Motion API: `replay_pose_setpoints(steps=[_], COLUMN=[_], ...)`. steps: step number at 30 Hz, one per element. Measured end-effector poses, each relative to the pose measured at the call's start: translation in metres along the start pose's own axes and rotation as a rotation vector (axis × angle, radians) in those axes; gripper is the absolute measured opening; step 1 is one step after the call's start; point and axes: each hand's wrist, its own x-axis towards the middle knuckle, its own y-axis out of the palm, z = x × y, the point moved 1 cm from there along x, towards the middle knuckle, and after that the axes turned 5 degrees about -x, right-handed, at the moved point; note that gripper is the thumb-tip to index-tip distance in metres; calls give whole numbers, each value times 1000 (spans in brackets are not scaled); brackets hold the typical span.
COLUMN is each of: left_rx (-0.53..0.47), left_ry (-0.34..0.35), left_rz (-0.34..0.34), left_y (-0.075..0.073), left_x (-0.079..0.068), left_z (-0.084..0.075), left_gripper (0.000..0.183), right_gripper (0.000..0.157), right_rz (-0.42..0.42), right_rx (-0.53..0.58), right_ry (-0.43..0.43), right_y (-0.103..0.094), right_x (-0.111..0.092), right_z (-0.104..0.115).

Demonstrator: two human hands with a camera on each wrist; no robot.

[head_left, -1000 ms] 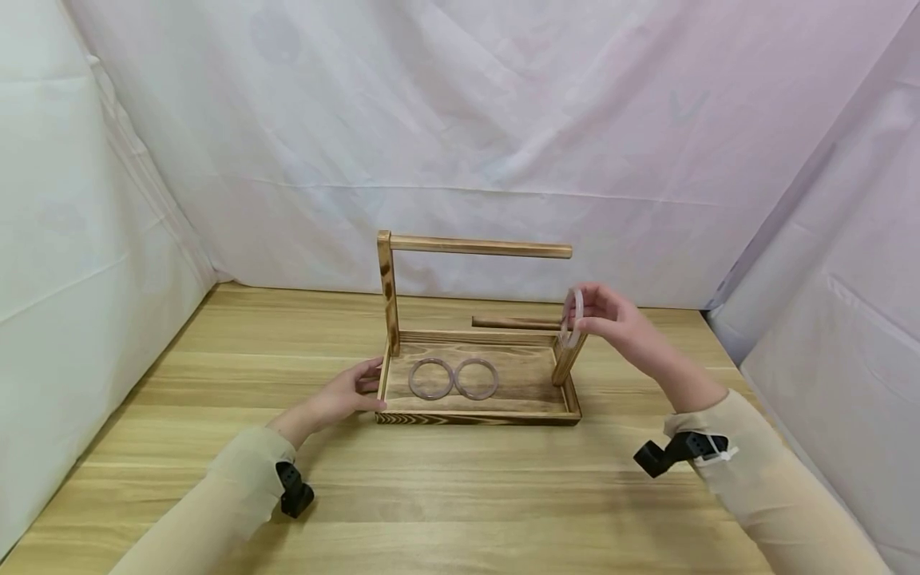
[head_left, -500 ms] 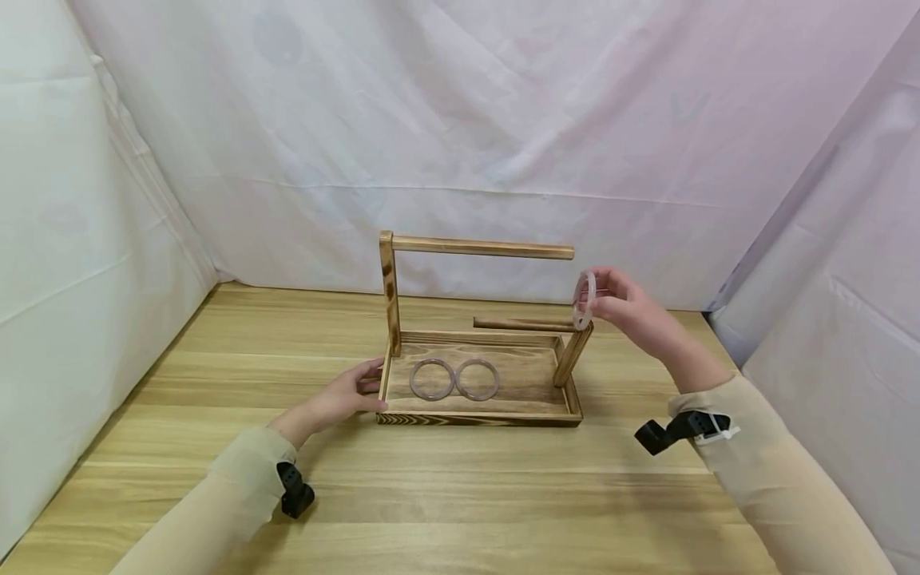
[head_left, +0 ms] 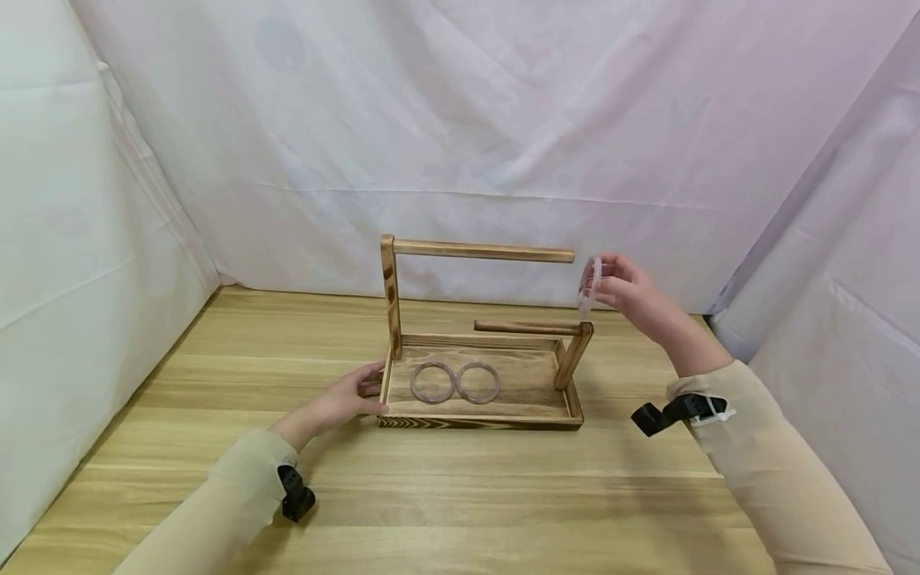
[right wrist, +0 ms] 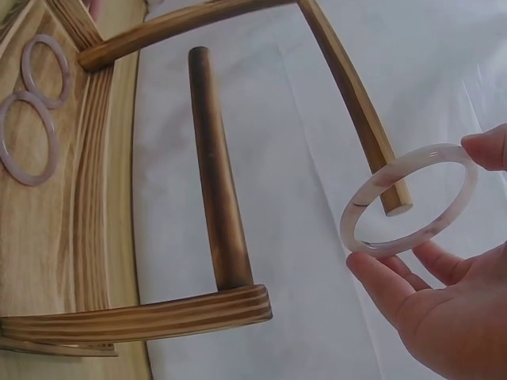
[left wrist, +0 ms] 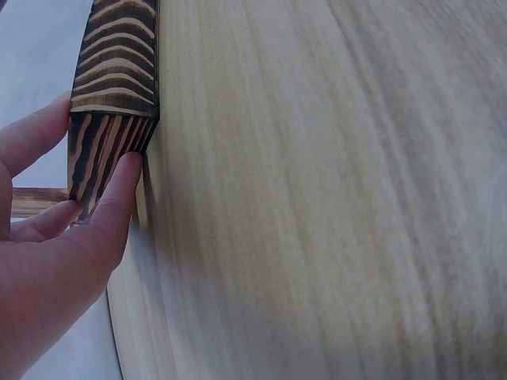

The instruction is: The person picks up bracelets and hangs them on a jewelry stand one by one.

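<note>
A wooden jewelry stand has a shallow tray [head_left: 513, 418], a tall post with a long upper bar [head_left: 485, 251] and a short post with a lower bar [head_left: 528, 327]. My left hand [head_left: 348, 397] grips the tray's left end, thumb and fingers against its corner [left wrist: 111, 154] in the left wrist view. Above the short post, my right hand [head_left: 628, 295] pinches a pale translucent bangle [right wrist: 368, 190] between thumb and fingers. The bangle stands on edge, just right of the upper bar's free end. Two more bangles, a left one [head_left: 413, 391] and a right one [head_left: 496, 391], lie side by side in the tray.
The stand rests on a light wood-grain table [head_left: 460, 495]. White cloth [head_left: 460, 120] hangs behind and on both sides. Each forearm wears a black wrist camera, the left one [head_left: 296, 493] and the right one [head_left: 679, 411].
My right hand has lifted the bangle up and slightly right, from around the top of the short post to above it. The left hand and stand have stayed practically in place.
</note>
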Motion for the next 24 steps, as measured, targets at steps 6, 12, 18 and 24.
replay_pose_setpoints(steps=[6, 12, 18, 24], left_rx=[-5, -4, -1, -2], left_ry=[-7, -11, -15, -7], left_rz=[-2, -5, -7, -12], left_y=[0, 1, 0, 0], left_x=[0, 0, 1, 1], left_z=[0, 0, 0, 0], left_gripper=[83, 83, 83, 84], right_gripper=[30, 29, 32, 27], right_rz=[-8, -6, -6, 10], right_rx=[-46, -46, -47, -36], right_ry=[30, 31, 28, 5], right_y=[-5, -9, -12, -12], right_x=[7, 13, 19, 23], right_z=[3, 5, 6, 7])
